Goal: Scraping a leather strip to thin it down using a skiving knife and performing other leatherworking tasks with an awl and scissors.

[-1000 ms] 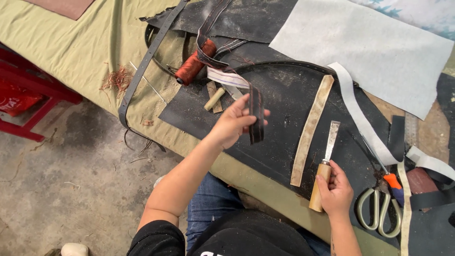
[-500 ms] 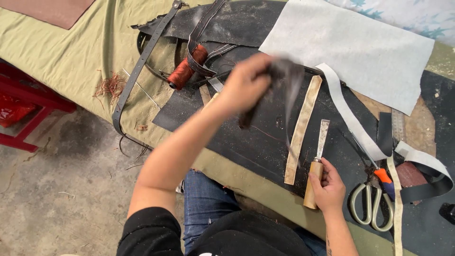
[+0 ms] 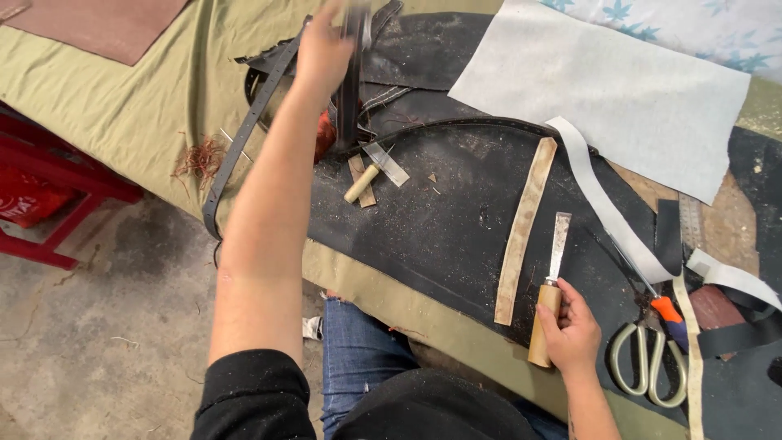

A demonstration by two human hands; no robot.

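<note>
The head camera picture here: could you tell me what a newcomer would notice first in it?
Most striking is the left hand, raised and motion-blurred at the top, holding a dark strap above the black sheet that covers the middle of the table. At lower right, the right hand grips the wooden handle of a flat-bladed knife lying beside a long tan strip. Scissors rest just right of that hand.

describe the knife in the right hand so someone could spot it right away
On the big black sheet covering the table, look near its front edge, beside the long tan strip. The right hand grips a knife with a pale wooden handle and a long, narrow flat blade, longer than the small scraper farther back.
</note>
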